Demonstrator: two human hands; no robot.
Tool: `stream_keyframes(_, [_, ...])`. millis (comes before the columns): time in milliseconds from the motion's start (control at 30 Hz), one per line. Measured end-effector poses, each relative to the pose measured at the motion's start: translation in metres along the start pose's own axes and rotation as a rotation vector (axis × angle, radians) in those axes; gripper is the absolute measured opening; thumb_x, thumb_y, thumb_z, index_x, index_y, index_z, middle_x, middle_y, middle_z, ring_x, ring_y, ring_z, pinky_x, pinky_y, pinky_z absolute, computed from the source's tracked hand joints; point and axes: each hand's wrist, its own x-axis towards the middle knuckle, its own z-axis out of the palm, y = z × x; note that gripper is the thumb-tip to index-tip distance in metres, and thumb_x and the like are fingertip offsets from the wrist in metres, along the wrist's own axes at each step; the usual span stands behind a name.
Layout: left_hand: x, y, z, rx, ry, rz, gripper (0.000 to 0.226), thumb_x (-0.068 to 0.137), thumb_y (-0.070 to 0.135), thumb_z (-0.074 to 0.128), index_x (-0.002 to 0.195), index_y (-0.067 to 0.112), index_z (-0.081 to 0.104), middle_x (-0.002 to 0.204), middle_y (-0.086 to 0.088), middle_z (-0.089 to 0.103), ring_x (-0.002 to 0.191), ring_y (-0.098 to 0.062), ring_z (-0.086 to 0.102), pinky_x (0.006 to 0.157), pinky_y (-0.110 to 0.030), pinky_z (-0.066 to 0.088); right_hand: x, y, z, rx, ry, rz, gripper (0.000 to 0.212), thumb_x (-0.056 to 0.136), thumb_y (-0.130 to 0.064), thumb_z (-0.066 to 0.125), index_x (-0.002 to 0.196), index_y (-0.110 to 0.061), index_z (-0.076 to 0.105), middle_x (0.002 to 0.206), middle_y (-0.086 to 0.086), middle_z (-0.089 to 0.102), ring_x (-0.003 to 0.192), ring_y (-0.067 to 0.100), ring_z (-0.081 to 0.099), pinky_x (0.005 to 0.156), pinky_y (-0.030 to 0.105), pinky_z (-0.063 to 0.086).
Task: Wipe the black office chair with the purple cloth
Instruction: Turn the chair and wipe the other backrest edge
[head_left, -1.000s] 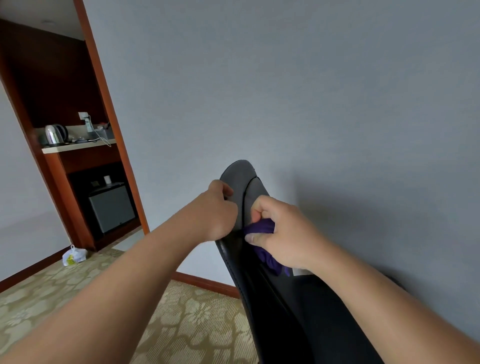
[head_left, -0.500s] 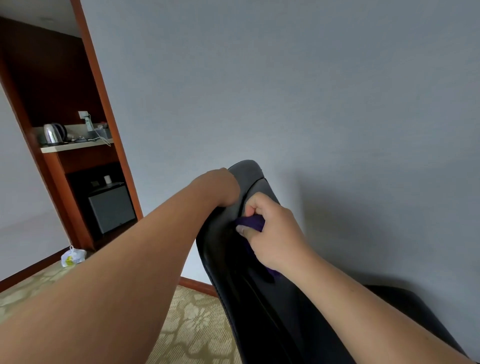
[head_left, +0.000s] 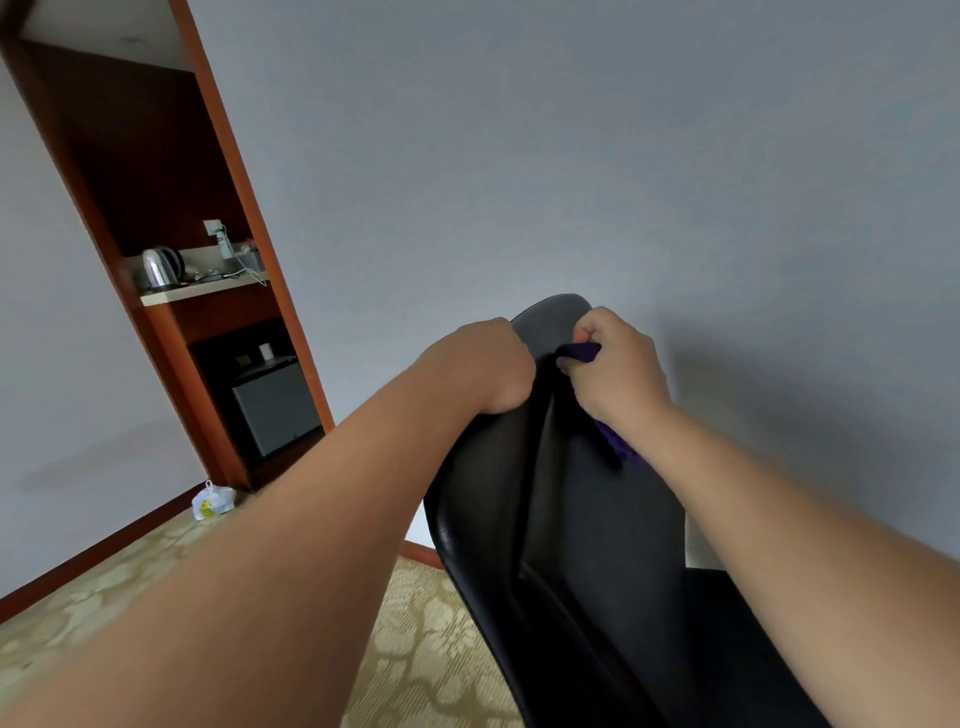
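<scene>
The black office chair (head_left: 582, 519) fills the lower middle, its tall backrest rising toward the grey wall. My left hand (head_left: 488, 364) grips the left edge of the backrest near its top, fingers curled over the rim. My right hand (head_left: 618, 364) holds the bunched purple cloth (head_left: 579, 352) against the upper part of the backrest. A tail of the cloth hangs below my right wrist. Most of the cloth is hidden inside my fist.
A grey wall (head_left: 623, 156) stands right behind the chair. At left, a wooden alcove (head_left: 171, 218) holds a kettle (head_left: 161, 267) on a shelf and a small fridge (head_left: 272, 405) below. A white plastic bag (head_left: 213, 501) lies on the patterned carpet (head_left: 426, 649).
My right hand has slid the cloth up the backrest toward its top. The backrest has turned so more of its surface faces me. My left hand keeps its grip.
</scene>
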Motion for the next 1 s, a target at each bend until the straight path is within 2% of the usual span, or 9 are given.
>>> stream_keyframes(100, [0.008, -0.001, 0.004, -0.011, -0.008, -0.018, 0.032, 0.105, 0.019, 0.036, 0.134, 0.01, 0.048, 0.137, -0.008, 0.054, 0.112, -0.026, 0.053, 0.082, -0.03, 0.036, 0.023, 0.011, 0.004, -0.013, 0.017, 0.065, 0.023, 0.082, -0.023, 0.072, 0.079, -0.028, 0.049, 0.085, -0.008, 0.063, 0.079, 0.021, 0.061, 0.072, 0.037, 0.052])
stream_keyframes(267, [0.014, -0.004, 0.005, -0.026, -0.005, -0.016, 0.035, 0.105, 0.022, 0.035, 0.137, 0.013, 0.047, 0.139, -0.006, 0.052, 0.121, -0.026, 0.052, 0.082, -0.03, 0.034, 0.042, 0.017, 0.008, -0.027, 0.0, 0.113, 0.018, 0.085, -0.025, 0.07, 0.085, -0.029, 0.052, 0.094, -0.006, 0.064, 0.087, 0.022, 0.062, 0.082, 0.04, 0.055])
stream_keyframes(333, [0.014, -0.004, 0.005, -0.035, -0.012, -0.006, 0.035, 0.106, 0.023, 0.034, 0.137, 0.012, 0.047, 0.139, -0.006, 0.052, 0.113, -0.023, 0.052, 0.081, -0.029, 0.033, 0.041, 0.018, 0.007, -0.017, -0.012, 0.118, 0.017, 0.085, -0.024, 0.07, 0.088, -0.029, 0.055, 0.097, -0.006, 0.064, 0.089, 0.021, 0.062, 0.082, 0.039, 0.054])
stream_keyframes(433, [0.015, -0.003, 0.005, -0.053, -0.008, -0.007, 0.035, 0.105, 0.023, 0.035, 0.136, 0.013, 0.048, 0.138, -0.006, 0.052, 0.102, -0.021, 0.047, 0.08, -0.029, 0.033, 0.032, 0.016, 0.001, 0.039, -0.033, 0.092, 0.017, 0.086, -0.02, 0.073, 0.09, -0.028, 0.058, 0.098, -0.004, 0.066, 0.09, 0.02, 0.062, 0.076, 0.031, 0.05])
stream_keyframes(533, [0.015, -0.003, 0.005, -0.052, -0.005, -0.005, 0.037, 0.106, 0.024, 0.035, 0.138, 0.013, 0.047, 0.139, -0.006, 0.052, 0.113, -0.024, 0.052, 0.081, -0.028, 0.033, 0.012, 0.005, -0.007, 0.105, -0.065, 0.046, 0.018, 0.086, -0.017, 0.074, 0.09, -0.027, 0.06, 0.094, -0.005, 0.067, 0.087, 0.016, 0.063, 0.067, 0.023, 0.045])
stream_keyframes(633, [0.013, -0.003, 0.004, -0.03, -0.011, 0.006, 0.038, 0.107, 0.024, 0.033, 0.14, 0.01, 0.045, 0.143, -0.008, 0.049, 0.125, -0.025, 0.05, 0.084, -0.027, 0.032, -0.014, -0.006, -0.015, 0.137, -0.105, -0.005, 0.018, 0.085, -0.019, 0.075, 0.089, -0.029, 0.06, 0.09, -0.008, 0.068, 0.085, 0.011, 0.063, 0.07, 0.024, 0.048])
stream_keyframes(833, [0.011, 0.0, 0.004, 0.012, -0.028, 0.015, 0.036, 0.107, 0.02, 0.033, 0.138, 0.007, 0.046, 0.139, -0.009, 0.05, 0.118, -0.025, 0.051, 0.082, -0.028, 0.033, -0.065, -0.024, -0.036, 0.181, -0.187, -0.102, 0.02, 0.086, -0.022, 0.078, 0.089, -0.033, 0.061, 0.091, -0.013, 0.067, 0.083, 0.0, 0.061, 0.063, 0.003, 0.042])
stream_keyframes(933, [0.008, 0.002, 0.001, -0.006, -0.031, 0.008, 0.035, 0.107, 0.023, 0.031, 0.136, 0.008, 0.046, 0.137, -0.009, 0.051, 0.105, -0.022, 0.049, 0.083, -0.029, 0.034, -0.082, -0.029, -0.044, 0.174, -0.243, -0.142, 0.021, 0.087, -0.025, 0.078, 0.089, -0.036, 0.06, 0.092, -0.014, 0.066, 0.083, -0.001, 0.061, 0.066, 0.004, 0.044])
stream_keyframes(1000, [0.005, 0.005, 0.001, -0.004, -0.046, 0.008, 0.036, 0.109, 0.021, 0.028, 0.136, 0.007, 0.047, 0.138, -0.009, 0.049, 0.114, -0.025, 0.051, 0.086, -0.03, 0.036, -0.085, -0.028, -0.047, 0.165, -0.266, -0.152, 0.024, 0.088, -0.026, 0.077, 0.089, -0.039, 0.057, 0.093, -0.014, 0.065, 0.084, 0.0, 0.061, 0.066, 0.006, 0.045])
